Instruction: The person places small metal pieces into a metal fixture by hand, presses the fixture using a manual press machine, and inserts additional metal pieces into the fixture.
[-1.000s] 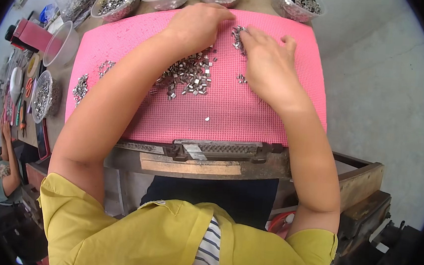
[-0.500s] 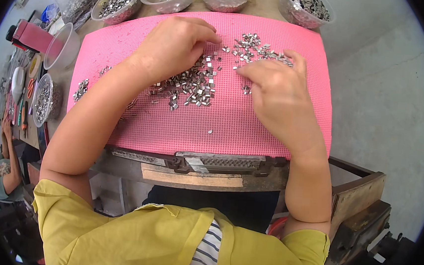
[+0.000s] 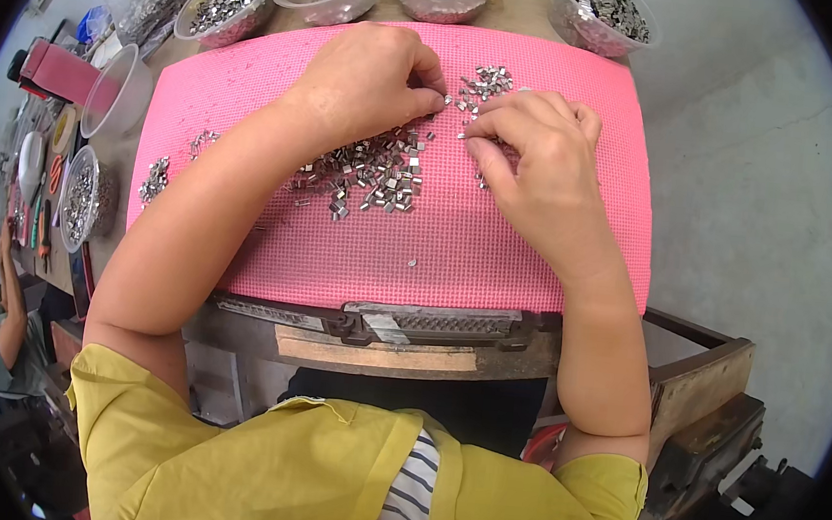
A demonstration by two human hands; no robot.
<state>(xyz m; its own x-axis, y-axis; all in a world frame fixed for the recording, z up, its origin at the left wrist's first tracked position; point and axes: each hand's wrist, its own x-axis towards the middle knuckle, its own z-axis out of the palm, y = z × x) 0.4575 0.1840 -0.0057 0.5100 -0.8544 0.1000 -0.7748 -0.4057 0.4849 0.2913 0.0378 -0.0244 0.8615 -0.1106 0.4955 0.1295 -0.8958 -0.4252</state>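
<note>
Small shiny metal pieces lie loose on a pink textured mat (image 3: 337, 264). My left hand (image 3: 372, 76) is over the mat, thumb and forefinger pinched at a small metal piece (image 3: 448, 100). Below it spreads a large pile of metal pieces (image 3: 374, 174), partly covered by my hand and forearm. My right hand (image 3: 546, 163) faces it, its thumb and forefinger curled together at another small piece near the fingertips. A smaller group of metal pieces (image 3: 489, 82) lies just beyond the right fingers, which hide part of it.
Clear plastic bowls of metal pieces, such as one bowl (image 3: 441, 6), line the far edge. Another tub (image 3: 84, 197) stands at the left, near scissors (image 3: 55, 173) and other tools. A single piece (image 3: 412, 262) lies near the front. Another person's arm (image 3: 13, 311) shows far left.
My left hand has moved right and its fingers have come down to a piece between the two groups. My right thumb and forefinger have closed together, with the hand nearly in place.
</note>
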